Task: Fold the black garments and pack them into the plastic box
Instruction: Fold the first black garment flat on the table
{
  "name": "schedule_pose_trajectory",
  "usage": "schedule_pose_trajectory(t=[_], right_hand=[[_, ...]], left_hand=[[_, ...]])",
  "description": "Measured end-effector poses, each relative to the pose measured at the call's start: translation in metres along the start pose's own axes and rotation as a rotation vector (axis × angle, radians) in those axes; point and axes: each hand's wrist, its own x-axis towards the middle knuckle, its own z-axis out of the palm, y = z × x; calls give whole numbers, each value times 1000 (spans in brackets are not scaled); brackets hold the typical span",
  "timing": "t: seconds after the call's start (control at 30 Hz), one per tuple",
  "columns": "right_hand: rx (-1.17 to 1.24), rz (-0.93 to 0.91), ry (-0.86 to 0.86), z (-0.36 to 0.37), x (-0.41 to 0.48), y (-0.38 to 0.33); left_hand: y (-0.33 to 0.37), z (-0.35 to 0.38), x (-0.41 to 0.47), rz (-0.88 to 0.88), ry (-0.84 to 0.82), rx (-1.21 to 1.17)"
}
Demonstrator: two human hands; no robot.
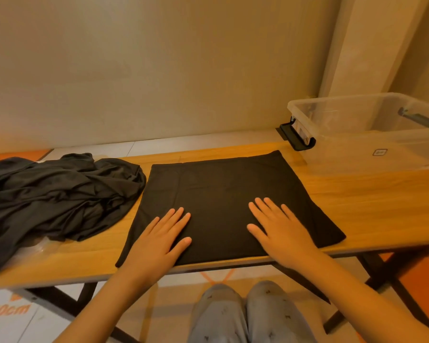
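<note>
A black garment (pixel 221 189) lies flat and partly folded in the middle of the wooden table (pixel 357 201); its near edge hangs a little over the table's front. My left hand (pixel 159 241) presses flat on its near left part, fingers straight. My right hand (pixel 280 229) lies flat on its near right part, fingers spread. A crumpled heap of black garments (pixel 57 194) sits at the table's left end. The clear plastic box (pixel 372 134) stands open at the back right, with nothing visible inside.
The box has a black latch (pixel 297 137) on its left side. A wall runs close behind the table. Black crossed table legs (pixel 382 276) and my knees in grey trousers (pixel 248 315) are below the front edge. The floor has orange markings.
</note>
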Motion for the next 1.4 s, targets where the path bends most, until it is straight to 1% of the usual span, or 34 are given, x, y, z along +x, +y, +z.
schedule_pose_trajectory(t=[0.13, 0.23, 0.3, 0.37, 0.43, 0.5, 0.57, 0.6, 0.67, 0.77, 0.83, 0.9, 1.0, 1.17, 1.27, 1.4], right_hand=[[-53, 81, 3, -5, -11, 33], [-80, 150, -7, -8, -19, 53], [-90, 216, -28, -10, -21, 57], [-81, 250, 8, -14, -23, 48], [-14, 155, 92, -19, -22, 24], [72, -32, 101, -21, -25, -10], [77, -177, 48, -11, -28, -34], [44, -194, 34, -3, -29, -35], [-51, -176, 98, 6, -32, -20], [-144, -80, 129, 10, -42, 19], [-141, -62, 145, 13, -48, 39], [-146, -59, 164, 13, -53, 50], [-112, -63, 187, 11, -58, 65], [-69, -183, 326, 13, -65, 76], [-57, -206, 320, 13, -67, 78], [-45, -243, 331, 14, -71, 81]], left_hand=[[-18, -2, -22, -45, 22, 34], [-28, -7, -35, -70, 11, 2], [-31, -10, -40, -97, 4, -39], [-28, -13, -40, -126, 47, -67], [-13, -15, -34, -71, 135, -7], [14, -13, -25, 54, 171, 23], [33, -5, -20, 129, 113, 62], [31, 0, -18, 127, 92, 118], [12, 8, -23, 83, 118, 221], [-20, 10, -44, -26, 109, 193], [-32, 9, -56, 9, 93, 138], [-43, 9, -62, 85, 135, 95], [-57, 9, -69, 145, 138, 78], [-62, 5, -77, 204, 148, 68], [-61, 5, -83, 202, 146, 57], [-61, 10, -87, 157, 202, 29]])
